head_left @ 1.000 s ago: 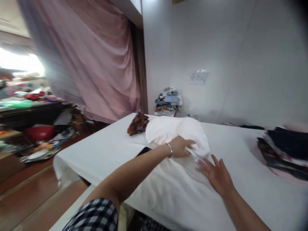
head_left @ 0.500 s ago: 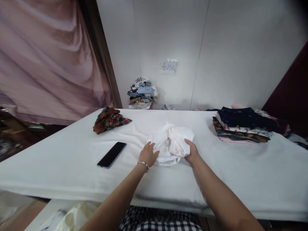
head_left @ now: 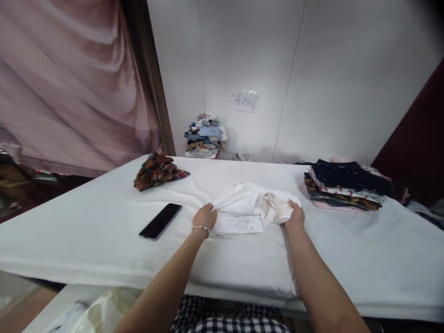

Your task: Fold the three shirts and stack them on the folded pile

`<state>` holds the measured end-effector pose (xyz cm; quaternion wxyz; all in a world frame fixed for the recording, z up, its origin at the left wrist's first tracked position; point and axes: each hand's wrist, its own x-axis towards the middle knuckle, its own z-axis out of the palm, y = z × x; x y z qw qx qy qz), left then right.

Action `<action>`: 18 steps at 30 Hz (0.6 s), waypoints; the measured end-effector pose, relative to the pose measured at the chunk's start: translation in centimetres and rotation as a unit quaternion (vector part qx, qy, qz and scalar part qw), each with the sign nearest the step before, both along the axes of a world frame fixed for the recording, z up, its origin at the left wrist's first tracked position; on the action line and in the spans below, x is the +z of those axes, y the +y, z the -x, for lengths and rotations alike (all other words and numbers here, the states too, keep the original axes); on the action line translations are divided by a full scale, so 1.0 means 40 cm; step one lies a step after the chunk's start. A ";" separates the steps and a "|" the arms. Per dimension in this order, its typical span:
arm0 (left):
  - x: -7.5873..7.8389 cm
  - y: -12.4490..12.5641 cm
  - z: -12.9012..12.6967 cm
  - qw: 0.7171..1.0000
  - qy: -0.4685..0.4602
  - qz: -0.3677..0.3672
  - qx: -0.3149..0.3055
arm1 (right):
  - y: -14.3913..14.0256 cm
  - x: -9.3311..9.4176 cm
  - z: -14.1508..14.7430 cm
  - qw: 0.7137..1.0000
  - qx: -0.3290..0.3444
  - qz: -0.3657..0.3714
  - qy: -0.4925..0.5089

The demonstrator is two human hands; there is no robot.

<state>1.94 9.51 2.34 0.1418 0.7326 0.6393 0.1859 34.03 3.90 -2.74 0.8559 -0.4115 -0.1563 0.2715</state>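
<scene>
Crumpled, soft white cloth [head_left: 239,215] has been pulled out wider

Since the earlier picture, the cloth has been stretched from a round bunch into a longer shape, and the right hand [head_left: 295,215] has been moved farther to the right. The left end of the cloth is pinched by the left hand [head_left: 204,217], with its fingers curled in. At the other end, cloth is pinched between the thumb and fingers of the right hand; the fingers underneath are hidden.

By the look of it, the step in hand is the opening out of the bunched cloth, and it seems only partly done. For the next move, a good hold on both ends seems to be called for, with gentle pulling, so that the loose middle can be smoothed. If one end were let go, the cloth could get crumpled again.

The cloth is laid on the wide, white-covered counter [head_left: 104,249]. Its left part is drawn out long, with thin creases. Beside the right hand it is bunched up, and a cream-coloured fold is shown. Its true shape cannot be told. A flat black phone [head_left: 160,221] is seen near the left hand, and a stack of folded, dark and patterned clothes [head_left: 347,182] is set to the right, not touched by the right hand.
</scene>
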 end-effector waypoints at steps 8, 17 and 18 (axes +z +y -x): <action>0.040 -0.028 0.203 0.979 -0.133 -0.102 0.117 | -0.009 0.014 -0.007 0.991 -0.087 0.078 -0.068; -0.088 -0.047 0.201 0.955 -0.282 0.022 0.093 | -0.045 0.099 -0.044 0.871 -0.251 0.138 -0.400; -0.089 -0.047 0.198 0.949 -0.300 0.028 0.091 | -0.052 0.114 -0.049 0.840 -0.249 0.158 -0.455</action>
